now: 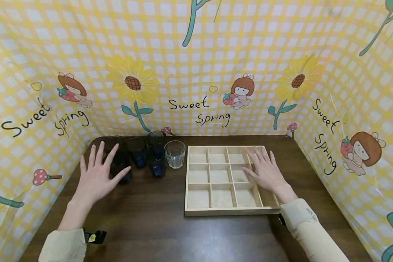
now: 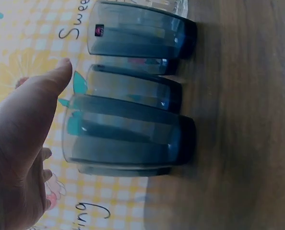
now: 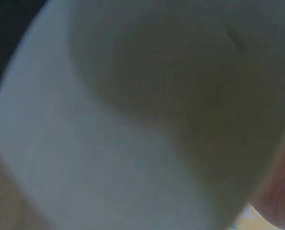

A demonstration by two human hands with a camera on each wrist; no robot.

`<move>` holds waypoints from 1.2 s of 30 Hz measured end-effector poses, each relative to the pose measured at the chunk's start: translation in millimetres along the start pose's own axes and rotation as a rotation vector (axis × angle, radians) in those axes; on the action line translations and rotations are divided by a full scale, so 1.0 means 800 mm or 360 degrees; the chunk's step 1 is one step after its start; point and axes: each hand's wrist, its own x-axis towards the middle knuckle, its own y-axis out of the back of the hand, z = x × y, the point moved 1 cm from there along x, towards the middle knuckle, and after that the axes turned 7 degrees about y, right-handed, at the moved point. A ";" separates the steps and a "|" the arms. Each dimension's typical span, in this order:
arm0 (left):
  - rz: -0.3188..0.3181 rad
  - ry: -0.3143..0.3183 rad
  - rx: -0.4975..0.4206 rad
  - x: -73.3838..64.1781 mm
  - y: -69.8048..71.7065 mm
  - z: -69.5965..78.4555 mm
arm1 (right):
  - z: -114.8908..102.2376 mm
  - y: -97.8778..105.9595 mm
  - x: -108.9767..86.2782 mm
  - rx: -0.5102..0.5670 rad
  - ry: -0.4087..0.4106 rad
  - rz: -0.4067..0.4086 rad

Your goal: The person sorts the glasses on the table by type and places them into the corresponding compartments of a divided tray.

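Observation:
My left hand [image 1: 96, 178], fingers spread and straight, hovers at the left beside several dark blue glass tumblers [image 1: 158, 165]. In the left wrist view, its thumb points toward a blue tumbler [image 2: 128, 132], with a gap between them. A clear faceted glass [image 1: 175, 154] stands at the right end of the tumblers. Over the right part of a pale wooden tray [image 1: 230, 211], divided into several square compartments, my right hand [image 1: 266, 174] is spread and holds nothing. Whether it touches the tray cannot be told. A blurred pale surface fills most of the right wrist view.
The dark wooden table [image 1: 150, 229] reaches back to a yellow checked cloth [image 1: 196, 65] with flowers and cartoon figures, which hangs along the back and both sides. Pale sleeves [image 1: 63, 247] cover the forearms, and a black strap [image 1: 96, 237] sits at the left wrist.

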 end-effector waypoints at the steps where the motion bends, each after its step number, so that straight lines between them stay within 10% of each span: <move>1: 0.0004 0.0012 -0.0017 0.000 -0.002 -0.003 | 0.004 -0.002 -0.003 0.0022 -0.0017 -0.0012; 36: 0.0059 0.0322 -0.0915 -0.027 -0.056 -0.003 | 0.028 -0.029 -0.048 0.0126 -0.0240 -0.0090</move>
